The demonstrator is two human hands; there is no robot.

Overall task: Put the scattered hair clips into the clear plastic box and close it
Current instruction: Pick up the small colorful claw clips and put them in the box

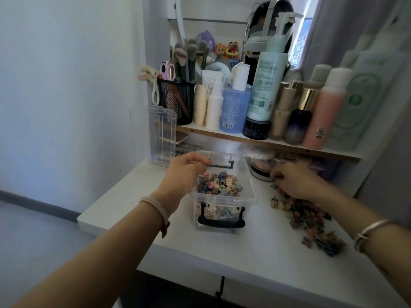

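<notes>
The clear plastic box (250,187) stands open on the white desk, with a black handle on its front and a heap of small pastel hair clips (219,184) inside. Its clear lid (162,134) leans upright against the wall at the back left. My left hand (185,172) hovers over the box's left rim with fingers curled; whether it holds a clip is hidden. To the right of the box, my right hand (293,177) pinches at the far end of a pile of scattered clips (304,215). A few more clips (324,241) lie nearer the desk's right front.
A shelf (266,141) just behind the box carries bottles, a mesh cup of brushes (176,101) and jars. A round compact (261,168) sits under the shelf beside my right hand. The desk's left edge (106,196) drops to the floor.
</notes>
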